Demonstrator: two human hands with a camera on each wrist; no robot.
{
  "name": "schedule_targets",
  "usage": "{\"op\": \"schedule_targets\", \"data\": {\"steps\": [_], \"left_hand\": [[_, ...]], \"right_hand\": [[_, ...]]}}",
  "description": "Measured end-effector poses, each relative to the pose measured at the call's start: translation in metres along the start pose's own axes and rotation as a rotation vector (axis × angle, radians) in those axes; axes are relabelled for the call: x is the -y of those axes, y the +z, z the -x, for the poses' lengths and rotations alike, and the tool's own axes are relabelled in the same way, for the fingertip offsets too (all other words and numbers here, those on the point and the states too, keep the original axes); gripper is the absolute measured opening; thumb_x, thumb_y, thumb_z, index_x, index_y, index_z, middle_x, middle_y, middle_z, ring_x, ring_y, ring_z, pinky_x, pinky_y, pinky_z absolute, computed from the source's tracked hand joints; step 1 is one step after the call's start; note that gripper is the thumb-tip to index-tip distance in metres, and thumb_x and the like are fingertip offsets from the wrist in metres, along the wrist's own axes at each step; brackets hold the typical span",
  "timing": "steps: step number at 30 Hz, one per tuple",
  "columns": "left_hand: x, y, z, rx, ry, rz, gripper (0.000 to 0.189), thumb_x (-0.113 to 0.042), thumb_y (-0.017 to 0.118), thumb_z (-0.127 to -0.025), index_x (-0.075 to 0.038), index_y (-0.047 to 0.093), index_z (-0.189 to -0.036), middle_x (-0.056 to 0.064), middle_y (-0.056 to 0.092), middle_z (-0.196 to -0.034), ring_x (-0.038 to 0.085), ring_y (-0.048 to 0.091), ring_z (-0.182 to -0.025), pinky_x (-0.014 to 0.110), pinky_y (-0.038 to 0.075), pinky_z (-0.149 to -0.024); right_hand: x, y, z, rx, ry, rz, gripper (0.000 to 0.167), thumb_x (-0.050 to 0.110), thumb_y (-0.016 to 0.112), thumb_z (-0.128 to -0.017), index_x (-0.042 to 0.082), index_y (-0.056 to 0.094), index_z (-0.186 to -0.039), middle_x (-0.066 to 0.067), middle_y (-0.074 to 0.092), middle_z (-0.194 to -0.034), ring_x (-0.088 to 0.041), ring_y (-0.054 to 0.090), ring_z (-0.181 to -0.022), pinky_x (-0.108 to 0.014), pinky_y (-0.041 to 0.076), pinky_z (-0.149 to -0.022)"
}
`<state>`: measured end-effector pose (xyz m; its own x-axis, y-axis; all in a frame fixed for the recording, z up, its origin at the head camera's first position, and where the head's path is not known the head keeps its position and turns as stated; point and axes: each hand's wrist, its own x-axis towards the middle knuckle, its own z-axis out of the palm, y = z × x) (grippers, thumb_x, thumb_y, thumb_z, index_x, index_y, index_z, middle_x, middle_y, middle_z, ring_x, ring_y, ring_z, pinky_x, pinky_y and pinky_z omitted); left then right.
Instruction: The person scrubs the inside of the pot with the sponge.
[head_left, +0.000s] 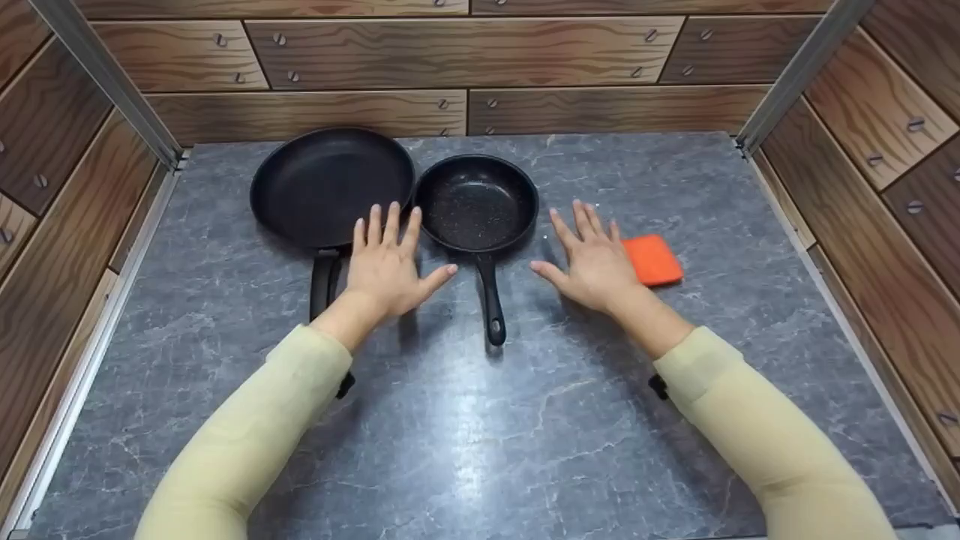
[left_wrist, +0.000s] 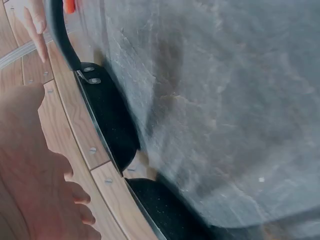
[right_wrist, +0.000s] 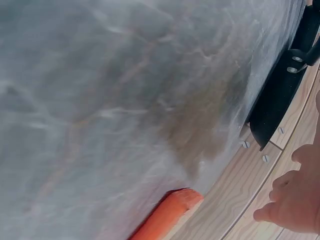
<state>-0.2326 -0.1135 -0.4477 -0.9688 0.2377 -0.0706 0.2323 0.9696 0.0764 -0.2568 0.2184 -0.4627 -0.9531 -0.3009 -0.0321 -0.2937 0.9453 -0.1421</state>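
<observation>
Two black frying pans stand side by side on the grey table. The large frying pan point(head_left: 334, 187) is at the left, and the small frying pan point(head_left: 476, 202) is right of it, its handle point(head_left: 490, 300) pointing toward me. My left hand point(head_left: 390, 266) hovers with spread fingers, palm down, above the table by the large pan's handle point(head_left: 322, 285), partly covering it. My right hand point(head_left: 596, 266) is likewise spread, between the small pan and an orange sponge-like pad point(head_left: 656, 260), whose left edge it hides. Neither hand holds anything. The orange pad point(right_wrist: 165, 215) also shows in the right wrist view.
The grey marbled table point(head_left: 465, 450) has wood-patterned walls point(head_left: 465, 52) at its back and both sides. Metal posts point(head_left: 112, 82) rise at the back corners. Small white specks point(head_left: 545, 237) lie near the right hand.
</observation>
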Motion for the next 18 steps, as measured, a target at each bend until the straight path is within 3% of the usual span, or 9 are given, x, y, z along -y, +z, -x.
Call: {"op": "schedule_targets", "data": {"steps": [9, 18], "left_hand": [[-0.014, 0.002, -0.026, 0.014, 0.019, -0.018, 0.111, -0.089, 0.024, -0.095, -0.012, 0.003, -0.172, 0.023, 0.003, -0.175, 0.044, 0.001, -0.161, 0.058, 0.002, -0.130], [-0.019, 0.007, -0.045, 0.043, -0.004, -0.002, 0.107, -0.086, 0.026, -0.097, -0.013, 0.003, -0.172, 0.022, 0.002, -0.175, 0.040, 0.000, -0.162, 0.056, -0.001, -0.131]], "right_hand": [[0.010, -0.002, -0.025, -0.016, -0.045, 0.006, 0.093, 0.075, 0.042, -0.103, 0.018, 0.018, -0.172, -0.021, 0.009, -0.175, -0.038, 0.006, -0.162, -0.066, 0.011, -0.128], [0.014, 0.004, -0.046, 0.005, -0.053, 0.006, 0.090, 0.072, 0.042, -0.104, 0.016, 0.019, -0.171, -0.022, 0.011, -0.175, -0.038, 0.007, -0.162, -0.067, 0.012, -0.127]]}}
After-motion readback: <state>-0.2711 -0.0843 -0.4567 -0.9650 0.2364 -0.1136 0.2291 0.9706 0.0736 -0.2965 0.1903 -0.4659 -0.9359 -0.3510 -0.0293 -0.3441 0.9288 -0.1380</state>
